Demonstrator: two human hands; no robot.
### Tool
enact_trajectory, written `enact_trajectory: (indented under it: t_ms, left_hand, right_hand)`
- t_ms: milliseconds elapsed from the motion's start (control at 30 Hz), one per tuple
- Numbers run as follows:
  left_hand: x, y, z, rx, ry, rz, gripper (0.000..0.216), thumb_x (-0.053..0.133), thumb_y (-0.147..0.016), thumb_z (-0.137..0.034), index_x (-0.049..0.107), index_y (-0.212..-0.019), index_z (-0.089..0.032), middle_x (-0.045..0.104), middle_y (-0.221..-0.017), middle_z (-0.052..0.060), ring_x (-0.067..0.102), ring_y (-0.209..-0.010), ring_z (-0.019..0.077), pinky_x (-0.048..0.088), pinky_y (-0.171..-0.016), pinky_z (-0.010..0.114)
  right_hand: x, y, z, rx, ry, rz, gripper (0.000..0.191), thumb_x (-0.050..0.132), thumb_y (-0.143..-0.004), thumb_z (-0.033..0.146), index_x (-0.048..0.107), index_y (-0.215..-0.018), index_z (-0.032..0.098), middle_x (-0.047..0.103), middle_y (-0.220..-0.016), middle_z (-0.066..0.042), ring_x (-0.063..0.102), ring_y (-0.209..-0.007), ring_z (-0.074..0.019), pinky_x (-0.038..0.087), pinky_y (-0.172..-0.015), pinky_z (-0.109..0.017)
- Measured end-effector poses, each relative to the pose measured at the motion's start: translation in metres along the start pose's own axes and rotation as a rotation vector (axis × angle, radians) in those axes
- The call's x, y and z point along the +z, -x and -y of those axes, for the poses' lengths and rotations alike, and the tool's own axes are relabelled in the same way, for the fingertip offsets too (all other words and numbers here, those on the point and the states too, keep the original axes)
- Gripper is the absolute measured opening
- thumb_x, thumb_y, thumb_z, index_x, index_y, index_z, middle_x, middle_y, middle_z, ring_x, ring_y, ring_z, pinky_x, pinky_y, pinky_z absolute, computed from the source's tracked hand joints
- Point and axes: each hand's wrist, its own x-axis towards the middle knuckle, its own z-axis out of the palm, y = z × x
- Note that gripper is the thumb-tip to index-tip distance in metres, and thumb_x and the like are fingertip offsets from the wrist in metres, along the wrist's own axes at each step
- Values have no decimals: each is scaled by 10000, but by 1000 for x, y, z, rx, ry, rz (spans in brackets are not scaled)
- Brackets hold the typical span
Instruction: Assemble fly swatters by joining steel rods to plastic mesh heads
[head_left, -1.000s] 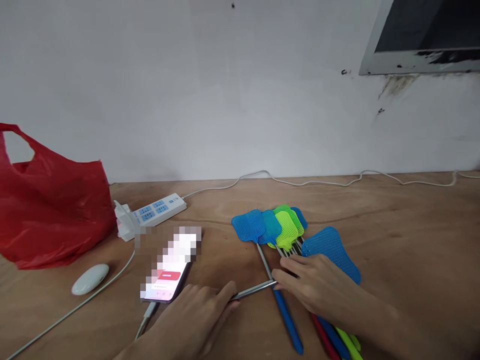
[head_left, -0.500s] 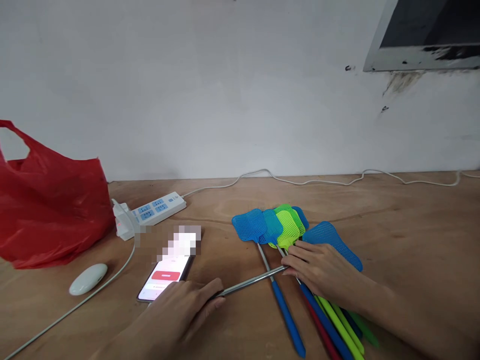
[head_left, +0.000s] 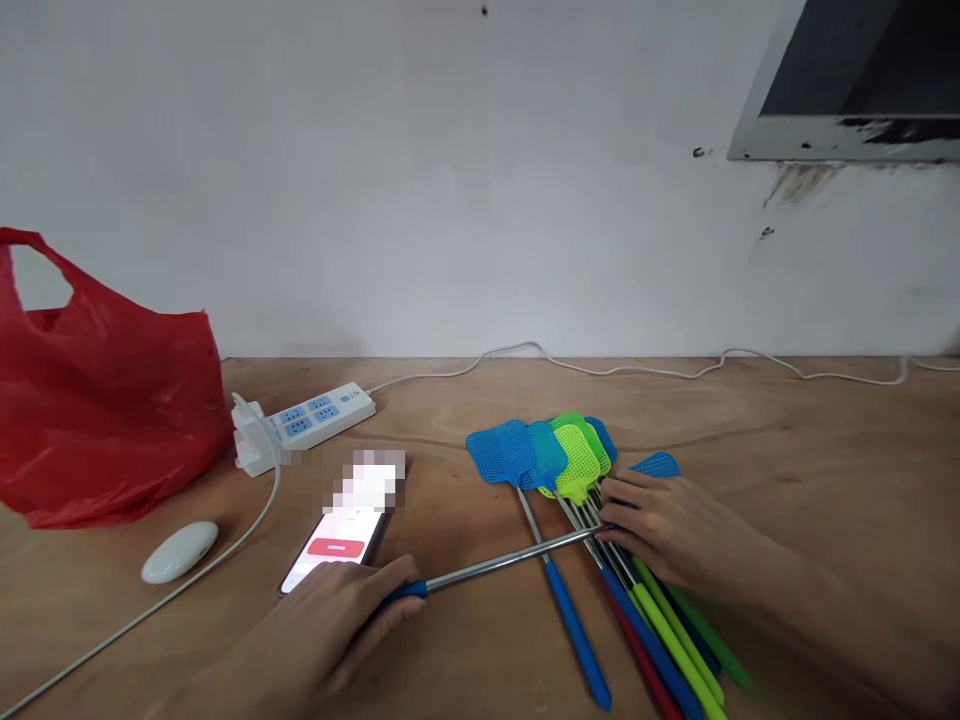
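Observation:
Several fly swatters (head_left: 574,455) with blue and green mesh heads and coloured handles lie fanned on the wooden table (head_left: 787,480). One blue swatter (head_left: 502,565) lies crosswise over them, its metal rod stretched out. My left hand (head_left: 341,620) is closed round its blue handle end. My right hand (head_left: 675,525) covers its blue mesh head, fingers closed where rod and head meet. A phone (head_left: 334,550) with a lit screen lies just beyond my left hand.
A red plastic bag (head_left: 105,420) stands at the left. Beside it lie a white power strip (head_left: 304,420), a white oval mouse-like object (head_left: 180,552) and white cables (head_left: 600,365) along the wall. A grey window frame (head_left: 855,85) hangs top right.
The crosswise swatter's rod has grown longer: my left hand drew its handle toward the left while my right hand moved right and back with the head. More coloured handles now show.

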Motion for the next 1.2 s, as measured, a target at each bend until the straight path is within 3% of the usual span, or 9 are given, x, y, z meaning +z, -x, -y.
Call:
enact_trajectory:
  t_ms: [167,400,500,667,1033,1200]
  left_hand:
    - [-2,-3,-5,57,21,-66,533,191,-1039,-550,621,-881,-279,680,-708,-5,630,-615,185,414,-564,263]
    - [5,-14,-15,47,4,4,492,196,-1053,-501,582,-875,-253,650,-693,1,619,-616,193,397,-551,269]
    - [14,-22,-23,104,-24,41,484,164,-1071,-454,582,-976,-230,690,-786,33,645,-680,219,404,-593,296]
    - [21,-28,-32,80,-23,68,475,166,-1077,-456,575,-1027,-220,688,-816,41,641,-701,235,389,-609,318]
    - [20,-27,-33,-12,120,46,430,228,-1074,-461,566,-953,-226,657,-832,20,632,-768,218,412,-673,320]
    - [19,-33,-38,-64,154,69,387,233,-1057,-427,553,-986,-220,643,-857,45,616,-803,238,423,-711,337]
  right_hand:
    - [-7,-5,11,-43,87,-2,151,563,-905,108,601,-785,192,637,-846,-57,619,-814,-234,451,-609,-328]
    - [-13,-20,30,-53,135,-23,268,508,-714,-70,603,-768,175,631,-793,-58,610,-771,-226,433,-554,-321]
    - [-12,-29,44,-95,93,-15,203,540,-759,-13,618,-759,175,652,-803,-62,615,-783,-223,454,-559,-318]
    - [-5,-39,57,-148,104,6,128,596,-803,42,647,-760,151,654,-771,-63,613,-770,-223,495,-599,-326]
    - [1,-39,53,5,46,-124,65,676,-829,129,640,-804,177,684,-838,-50,649,-807,-259,532,-624,-358]
    - [1,-34,48,48,-46,-190,124,575,-920,147,630,-1026,179,681,-1014,-82,657,-898,-253,536,-670,-352]
